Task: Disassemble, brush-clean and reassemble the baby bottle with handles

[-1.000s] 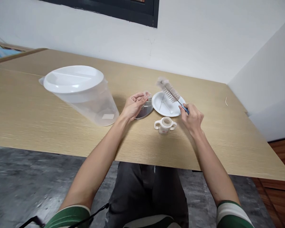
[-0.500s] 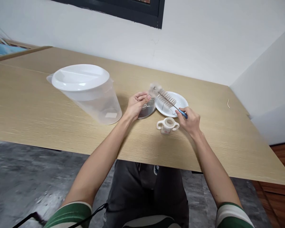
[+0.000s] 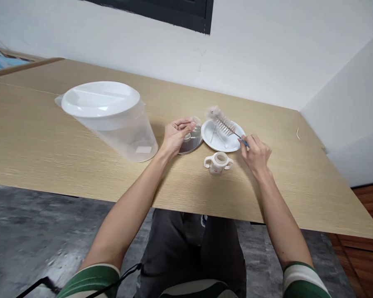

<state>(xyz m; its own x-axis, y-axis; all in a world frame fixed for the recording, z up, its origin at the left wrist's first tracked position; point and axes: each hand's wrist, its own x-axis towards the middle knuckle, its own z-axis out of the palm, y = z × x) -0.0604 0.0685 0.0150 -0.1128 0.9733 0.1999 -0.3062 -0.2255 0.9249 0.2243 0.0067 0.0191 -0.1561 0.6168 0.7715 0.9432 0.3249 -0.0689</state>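
Pinched in my left hand [image 3: 176,134] is a small clear cap-like piece [image 3: 195,120], partly hidden by the fingers. That hand is over a round dark tray [image 3: 191,145] with small clear parts on it. My right hand [image 3: 256,155] grips a bottle brush [image 3: 225,123] by its blue handle, its white bristles pointing up and left above a white plate [image 3: 208,138]. Thin brushes or wires [image 3: 219,140] lie on the plate. Between my hands, nearer me, an uncapped baby bottle [image 3: 217,164] with two handles stands upright.
A large translucent pitcher [image 3: 124,138] with a white lid stands left of my left hand. One short pale strip [image 3: 297,133] lies on the table [image 3: 298,182] at the right. The wall [image 3: 251,62] rises behind the table.
The bottle brush has moved right with my right hand, so its bristle tip is now apart from my left hand. My left hand stays nearly in place, and the clear piece shows more plainly.
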